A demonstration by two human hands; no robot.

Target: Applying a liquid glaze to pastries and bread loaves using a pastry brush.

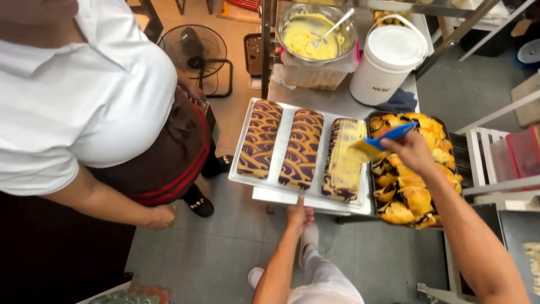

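Three long patterned cake rolls lie side by side on a metal tray (pixel 264 183). The right roll (pixel 343 160) is partly coated in yellow cream; the middle roll (pixel 302 148) and left roll (pixel 260 138) show a bare brown-and-yellow wave pattern. My right hand (pixel 412 151) grips a blue-handled brush (pixel 378 142) whose yellow bristles rest on the right roll's far end. My left hand (pixel 297 215) holds the tray's near edge.
A dark tray (pixel 453 152) of cake scraps sits right of the rolls. Behind them stand a steel bowl of yellow cream (pixel 315 35) with a spoon, and a white lidded bucket (pixel 389 63). Another person in a white shirt (pixel 84 95) stands at left. A floor fan (pixel 196 49) is beyond.
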